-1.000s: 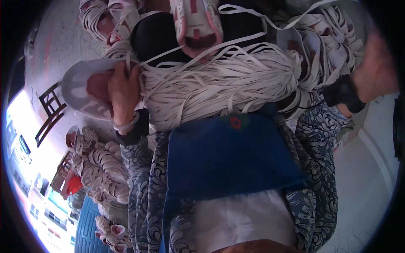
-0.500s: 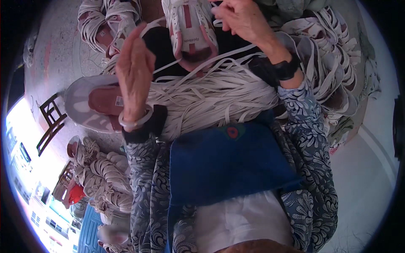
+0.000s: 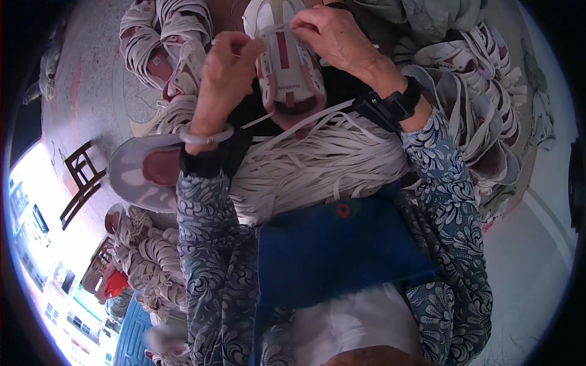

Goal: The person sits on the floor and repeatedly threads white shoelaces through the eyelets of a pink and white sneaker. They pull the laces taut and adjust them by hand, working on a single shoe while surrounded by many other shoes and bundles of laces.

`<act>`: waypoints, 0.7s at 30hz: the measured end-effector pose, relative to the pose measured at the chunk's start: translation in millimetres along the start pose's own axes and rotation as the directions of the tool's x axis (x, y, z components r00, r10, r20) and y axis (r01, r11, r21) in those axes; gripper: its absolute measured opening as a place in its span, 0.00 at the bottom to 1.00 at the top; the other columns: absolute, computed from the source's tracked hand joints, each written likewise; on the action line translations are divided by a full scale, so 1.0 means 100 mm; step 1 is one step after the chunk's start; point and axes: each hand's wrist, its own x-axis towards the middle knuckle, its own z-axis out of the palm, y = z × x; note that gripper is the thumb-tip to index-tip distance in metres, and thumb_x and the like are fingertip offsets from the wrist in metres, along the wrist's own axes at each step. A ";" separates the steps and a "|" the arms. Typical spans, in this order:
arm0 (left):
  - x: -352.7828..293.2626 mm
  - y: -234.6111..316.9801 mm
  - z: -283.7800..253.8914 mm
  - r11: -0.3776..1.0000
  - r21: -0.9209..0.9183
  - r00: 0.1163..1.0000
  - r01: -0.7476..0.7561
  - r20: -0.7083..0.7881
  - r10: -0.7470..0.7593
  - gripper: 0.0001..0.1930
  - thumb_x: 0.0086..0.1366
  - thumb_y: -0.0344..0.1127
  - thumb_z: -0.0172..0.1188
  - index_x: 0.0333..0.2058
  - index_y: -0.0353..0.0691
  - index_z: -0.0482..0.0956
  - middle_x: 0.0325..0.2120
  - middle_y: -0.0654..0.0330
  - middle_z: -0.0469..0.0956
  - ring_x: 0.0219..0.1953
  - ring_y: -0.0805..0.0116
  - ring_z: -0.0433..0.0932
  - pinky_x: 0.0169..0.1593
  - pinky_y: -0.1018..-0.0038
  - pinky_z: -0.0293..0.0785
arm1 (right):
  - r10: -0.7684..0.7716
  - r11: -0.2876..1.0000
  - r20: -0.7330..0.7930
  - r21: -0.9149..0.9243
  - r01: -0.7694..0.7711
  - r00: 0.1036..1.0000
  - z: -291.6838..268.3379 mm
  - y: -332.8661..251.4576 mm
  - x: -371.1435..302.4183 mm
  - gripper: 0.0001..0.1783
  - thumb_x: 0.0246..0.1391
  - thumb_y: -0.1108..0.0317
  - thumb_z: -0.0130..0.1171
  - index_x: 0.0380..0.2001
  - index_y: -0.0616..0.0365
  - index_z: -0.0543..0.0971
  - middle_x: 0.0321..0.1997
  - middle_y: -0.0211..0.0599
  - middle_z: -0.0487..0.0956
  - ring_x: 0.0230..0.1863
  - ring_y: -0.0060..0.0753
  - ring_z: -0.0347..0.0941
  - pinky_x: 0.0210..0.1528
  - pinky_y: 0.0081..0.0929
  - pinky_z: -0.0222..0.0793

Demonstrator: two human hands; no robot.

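While the right hand bends its fingers down onto the far end of a white and pink shoe, its fingertips pinch something small there, most likely a lace. The left hand is curled up just left of the shoe, its fingertips squeezed together beside the shoe's edge; what it grips is too small to tell. A pale bangle sits on the left wrist, and a black watch is on the right wrist. The shoe lies sole down, right between the two hands, on top of a big bunch of white laces across the person's lap. A loose white lace runs out from under the near end of the shoe. Nearer still is a blue apron. On the left lies a grey and pink shoe part. More white shoes are stacked far left and on the right. A dark chair stands on the floor at the left.
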 end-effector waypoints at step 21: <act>0.08 -0.46 0.27 0.986 -0.084 0.989 -0.143 0.014 0.145 0.20 0.60 0.41 0.65 0.39 0.32 0.67 0.23 0.57 0.72 0.19 0.72 0.73 0.22 0.75 0.73 | 0.006 0.993 0.177 0.118 -0.027 0.984 -0.01 -0.06 0.04 0.07 0.55 0.72 0.56 0.30 0.67 0.76 0.25 0.44 0.75 0.24 0.41 0.72 0.27 0.32 0.68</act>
